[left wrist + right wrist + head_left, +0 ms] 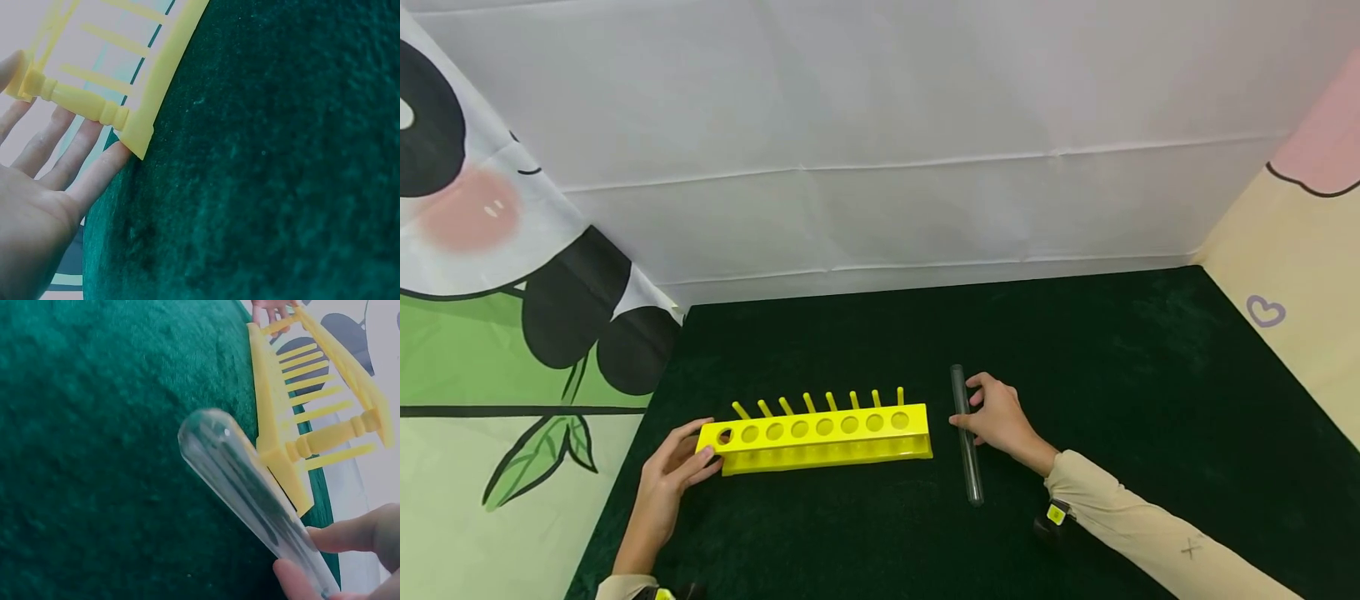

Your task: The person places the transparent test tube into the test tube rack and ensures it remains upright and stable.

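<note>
A yellow test tube rack (814, 441) stands on the dark green cloth, with a row of round holes along its top and several upright pegs behind. My left hand (662, 483) holds its left end, the thumb on the top bar; in the left wrist view the other fingers (81, 150) lie against the end post. To the right of the rack, my right hand (1006, 423) pinches a clear glass test tube (967, 458) between thumb and fingers. The tube's rounded end (209, 434) points toward me. Whether it touches the cloth, I cannot tell.
The dark green cloth (1112, 375) covers the table. A white sheet (887, 217) hangs behind it, and printed panels stand at the left (482, 350) and right (1292, 275). Each wrist carries a small dark device (1051, 515).
</note>
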Tool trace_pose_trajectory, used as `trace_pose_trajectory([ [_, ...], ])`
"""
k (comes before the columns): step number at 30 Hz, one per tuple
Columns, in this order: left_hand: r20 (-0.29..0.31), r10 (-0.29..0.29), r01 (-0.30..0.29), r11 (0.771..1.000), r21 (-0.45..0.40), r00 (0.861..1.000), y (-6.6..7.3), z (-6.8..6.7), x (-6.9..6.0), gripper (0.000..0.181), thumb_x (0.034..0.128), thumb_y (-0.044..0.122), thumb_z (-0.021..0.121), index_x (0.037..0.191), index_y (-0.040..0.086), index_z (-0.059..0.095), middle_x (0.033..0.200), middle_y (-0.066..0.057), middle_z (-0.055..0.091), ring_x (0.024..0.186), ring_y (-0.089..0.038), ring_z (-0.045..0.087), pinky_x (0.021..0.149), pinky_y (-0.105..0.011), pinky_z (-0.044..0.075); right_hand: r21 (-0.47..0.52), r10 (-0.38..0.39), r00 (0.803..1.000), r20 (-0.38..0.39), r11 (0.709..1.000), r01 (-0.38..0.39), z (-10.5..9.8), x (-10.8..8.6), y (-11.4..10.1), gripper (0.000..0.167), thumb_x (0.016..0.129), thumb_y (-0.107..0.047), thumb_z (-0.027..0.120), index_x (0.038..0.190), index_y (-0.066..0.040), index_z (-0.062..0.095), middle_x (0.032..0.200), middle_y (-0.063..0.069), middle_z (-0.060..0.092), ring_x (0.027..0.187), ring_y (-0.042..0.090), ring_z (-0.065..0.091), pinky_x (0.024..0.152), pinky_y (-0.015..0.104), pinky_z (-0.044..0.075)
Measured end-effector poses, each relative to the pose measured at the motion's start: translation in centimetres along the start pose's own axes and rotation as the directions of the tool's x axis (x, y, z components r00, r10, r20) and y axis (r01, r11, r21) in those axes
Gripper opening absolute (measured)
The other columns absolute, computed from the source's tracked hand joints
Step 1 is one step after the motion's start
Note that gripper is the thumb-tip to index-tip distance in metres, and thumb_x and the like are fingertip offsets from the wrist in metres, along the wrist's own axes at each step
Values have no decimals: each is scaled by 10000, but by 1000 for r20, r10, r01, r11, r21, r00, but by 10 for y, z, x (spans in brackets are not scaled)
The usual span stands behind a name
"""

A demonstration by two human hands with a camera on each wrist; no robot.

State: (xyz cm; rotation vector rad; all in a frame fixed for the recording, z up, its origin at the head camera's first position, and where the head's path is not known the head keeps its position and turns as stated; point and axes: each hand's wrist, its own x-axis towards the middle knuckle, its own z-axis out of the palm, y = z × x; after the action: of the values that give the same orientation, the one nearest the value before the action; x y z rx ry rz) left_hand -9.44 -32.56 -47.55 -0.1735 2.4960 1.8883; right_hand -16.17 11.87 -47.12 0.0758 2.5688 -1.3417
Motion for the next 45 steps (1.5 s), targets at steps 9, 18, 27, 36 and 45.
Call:
trace_pose_trajectory([
  [9,-5,13,-13,1000,8,1000,2,-2,-2,484,975,261,539,1377,24,411,1188,-6,546,1025,-52,590,784,-305,552,7,10,1000,29,1000,-10,-4,3,-6,590,736,-31,780,1244,19,485,943,141,519,581,193,593,467,296,544],
  [18,1,17,-17,1000,8,1000,2,-1,-1,484,972,255,546,1373,18,410,1184,0,549,1022,-48,594,783,-313,554,81,-2,999,51,997,-2,-10,2,-2,561,761,-1,744,1251,51,476,924,149,548,604,192,604,479,333,554],
  [27,10,10,-10,1000,9,1000,2,-1,0,493,972,269,544,1378,25,406,1194,-5,540,1025,-50,590,786,-301,552,139,16,998,58,990,-24,-17,1,0,564,762,8,733,1259,47,466,941,165,561,629,197,631,501,349,563],
  [36,12,18,-18,1000,-5,1000,1,-4,-1,489,972,250,546,1378,18,403,1187,-1,549,1025,-57,595,786,-309,553,150,37,997,67,988,-47,-18,1,-3,578,762,-5,735,1268,32,458,957,168,562,655,210,625,511,349,566],
  [45,4,16,-16,1000,7,1000,0,-2,0,489,971,256,547,1376,20,407,1200,-52,543,1018,-53,596,791,-311,551,177,25,998,58,984,-35,-20,-2,-3,566,758,7,737,1258,23,472,969,173,550,655,210,637,514,363,567],
])
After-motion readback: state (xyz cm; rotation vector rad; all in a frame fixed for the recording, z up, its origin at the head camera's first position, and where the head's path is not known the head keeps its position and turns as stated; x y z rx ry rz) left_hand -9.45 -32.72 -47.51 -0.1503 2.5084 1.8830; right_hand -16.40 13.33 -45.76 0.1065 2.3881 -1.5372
